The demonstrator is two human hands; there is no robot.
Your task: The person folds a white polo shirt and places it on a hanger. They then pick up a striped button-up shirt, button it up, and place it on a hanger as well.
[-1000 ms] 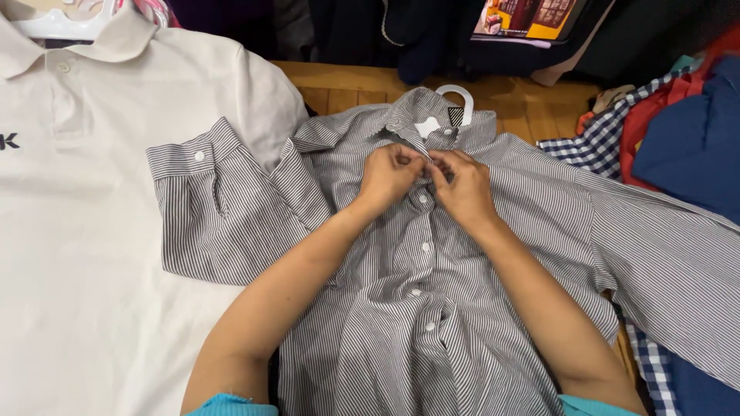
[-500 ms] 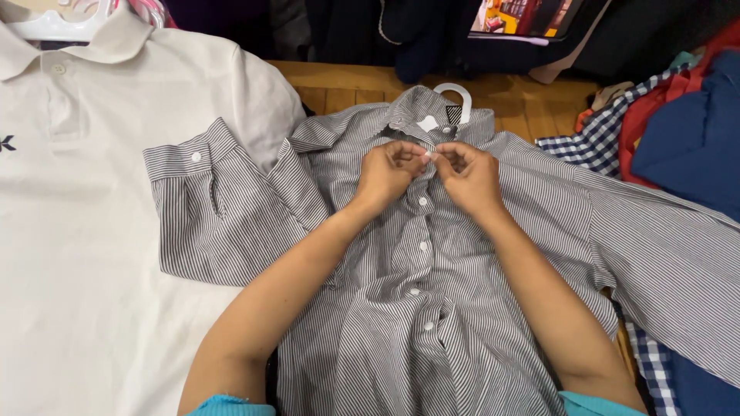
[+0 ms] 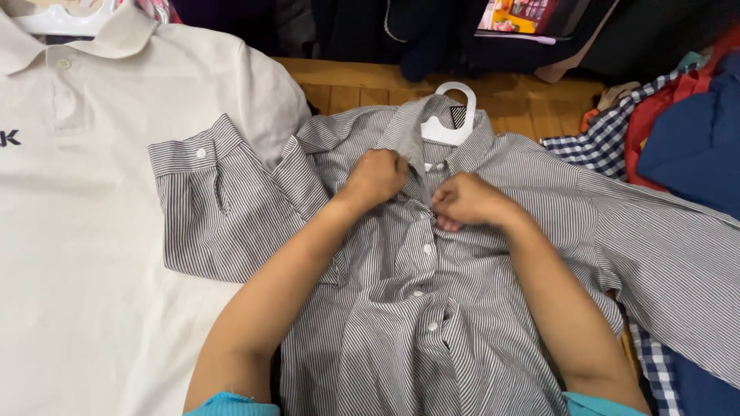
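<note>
Pinching striped shirt placket: left hand, right hand.

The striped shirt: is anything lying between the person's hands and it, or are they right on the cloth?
Nothing visible lies between them. Both the left hand and the right hand rest directly on the striped shirt, pinching its front just below the collar, near the white hanger. The white polo shirt lies off to the side.

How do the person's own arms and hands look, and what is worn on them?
Both forearms are bare from the wrists almost to the elbows. Short turquoise sleeves show only as edges at the bottom of the picture. The left hand and the right hand are bare too: no gloves. No ring, watch or bracelet shows from this view.
</note>
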